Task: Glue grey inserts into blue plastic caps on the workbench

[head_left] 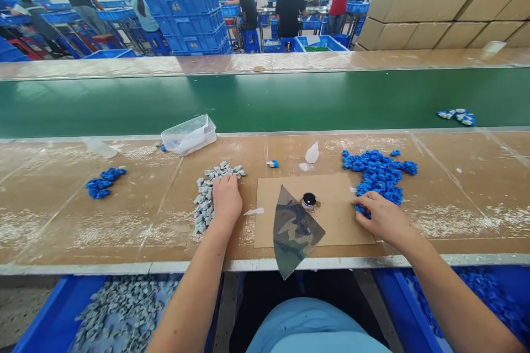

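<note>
My left hand rests at the right side of a pile of small grey pieces; its fingertips are hidden. My right hand is at the lower edge of a pile of blue pieces, with thumb and fingers drawn together near a blue piece; whether it grips one is unclear. Between the hands lies a cardboard sheet. On it are a camouflage-patterned triangular piece and a small round container with a dark top. A single blue and white piece lies above the cardboard.
A clear plastic box, a white bottle and a smaller blue pile are on the table. Beyond runs a green belt. Bins of grey and blue pieces stand below the front edge. Several people are farther back.
</note>
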Demonstrator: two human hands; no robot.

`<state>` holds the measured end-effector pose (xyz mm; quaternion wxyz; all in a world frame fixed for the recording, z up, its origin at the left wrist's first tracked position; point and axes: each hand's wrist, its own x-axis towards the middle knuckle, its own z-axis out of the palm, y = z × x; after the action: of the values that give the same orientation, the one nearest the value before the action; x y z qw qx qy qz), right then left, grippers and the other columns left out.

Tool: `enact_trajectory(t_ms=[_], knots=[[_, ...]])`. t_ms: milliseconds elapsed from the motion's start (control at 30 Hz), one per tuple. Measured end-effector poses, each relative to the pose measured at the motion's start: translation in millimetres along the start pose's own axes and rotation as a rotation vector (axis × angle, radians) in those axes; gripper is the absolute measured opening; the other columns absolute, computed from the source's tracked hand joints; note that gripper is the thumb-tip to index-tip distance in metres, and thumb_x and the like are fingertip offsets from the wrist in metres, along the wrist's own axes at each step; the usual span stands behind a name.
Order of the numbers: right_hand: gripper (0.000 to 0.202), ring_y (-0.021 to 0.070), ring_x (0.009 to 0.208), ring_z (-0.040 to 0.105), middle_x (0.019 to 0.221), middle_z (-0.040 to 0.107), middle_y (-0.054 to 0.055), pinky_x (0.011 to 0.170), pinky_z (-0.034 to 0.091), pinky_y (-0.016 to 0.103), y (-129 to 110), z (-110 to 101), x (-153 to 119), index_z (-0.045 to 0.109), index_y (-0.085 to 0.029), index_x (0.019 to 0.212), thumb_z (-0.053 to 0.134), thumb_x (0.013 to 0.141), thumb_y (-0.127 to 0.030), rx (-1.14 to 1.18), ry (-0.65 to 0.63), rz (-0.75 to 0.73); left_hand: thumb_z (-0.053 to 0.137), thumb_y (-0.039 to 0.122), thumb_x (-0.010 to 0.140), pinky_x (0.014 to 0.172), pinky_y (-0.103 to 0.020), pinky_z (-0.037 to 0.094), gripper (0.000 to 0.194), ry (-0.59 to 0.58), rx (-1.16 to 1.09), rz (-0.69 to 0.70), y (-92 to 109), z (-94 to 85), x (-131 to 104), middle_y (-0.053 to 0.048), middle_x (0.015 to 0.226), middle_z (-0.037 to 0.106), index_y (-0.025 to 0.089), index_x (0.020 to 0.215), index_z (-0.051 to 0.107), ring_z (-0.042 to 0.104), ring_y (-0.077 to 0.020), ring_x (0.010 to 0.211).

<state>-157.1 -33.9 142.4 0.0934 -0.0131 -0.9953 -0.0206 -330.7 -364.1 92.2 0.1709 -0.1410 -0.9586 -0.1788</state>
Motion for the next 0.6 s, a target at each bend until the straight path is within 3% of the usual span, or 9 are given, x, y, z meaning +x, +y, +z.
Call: enact_trajectory(t_ms=[133,233,300,433,500,600], knots=[[0.014,0.0192,0.075,0.06,0.08,0.063,0.006,0.067,0.045,0.029,1.2,-3.0,2.8,0.063,-0.016,0.082,0.051,0.073,-0.015,0.053,-0.002,-0.033,0.029,0.008,0.08,0.086,-0.042,0.035,0.033,-0.025,0.009,0.028,-1.2,-0.3,3.5,-0.02,0.095,0.06,0.008,0.087,0.061,0.05,-0.0313,0.088],[0.018,0.0166,0.075,0.06,0.084,0.063,0.007,0.067,0.047,0.028,-3.0,-5.4,3.4,0.065,-0.017,0.092,0.051,0.081,-0.02,0.233,0.104,-0.05,0.029,0.011,0.081,0.084,-0.045,0.036,0.031,-0.036,0.034,0.061,-2.5,-0.8,4.9,-0.02,0.092,0.06,0.01,0.087,0.06,0.049,-0.0333,0.089],[0.018,0.0145,0.074,0.06,0.086,0.062,0.007,0.065,0.049,0.026,-11.1,-4.0,4.1,0.065,-0.017,0.093,0.052,0.085,-0.027,0.432,0.189,-0.033,0.03,0.015,0.081,0.085,-0.047,0.036,0.03,0.018,-0.028,0.072,-3.3,-1.5,6.1,-0.021,0.095,0.059,0.01,0.089,0.059,0.049,-0.0339,0.092],[0.025,0.0138,0.075,0.063,0.088,0.063,0.008,0.067,0.054,0.025,-35.7,2.1,8.9,0.061,-0.014,0.095,0.058,0.083,-0.036,0.837,0.244,0.022,0.037,0.026,0.082,0.092,-0.043,0.038,0.027,0.177,-0.42,0.069,5.0,-12.5,1.8,-0.019,0.1,0.058,0.011,0.092,0.058,0.052,-0.028,0.099],[0.024,0.0139,0.081,0.064,0.092,0.065,0.008,0.072,0.054,0.025,-48.0,2.9,12.8,0.063,-0.015,0.1,0.057,0.084,-0.033,0.869,0.274,-0.049,0.046,0.034,0.08,0.09,-0.04,0.041,0.03,0.138,-0.693,-0.027,16.4,-21.3,-7.7,-0.016,0.097,0.059,0.01,0.094,0.059,0.054,-0.0249,0.097],[0.018,0.0139,0.082,0.063,0.089,0.068,0.006,0.072,0.052,0.025,-61.1,2.4,18.8,0.068,-0.018,0.096,0.06,0.084,-0.029,0.784,0.322,-0.112,0.06,0.042,0.071,0.082,-0.03,0.045,0.043,-0.017,-1.226,-0.312,39.1,-29.3,-30.6,-0.01,0.095,0.061,0.01,0.1,0.059,0.057,-0.0164,0.085]])
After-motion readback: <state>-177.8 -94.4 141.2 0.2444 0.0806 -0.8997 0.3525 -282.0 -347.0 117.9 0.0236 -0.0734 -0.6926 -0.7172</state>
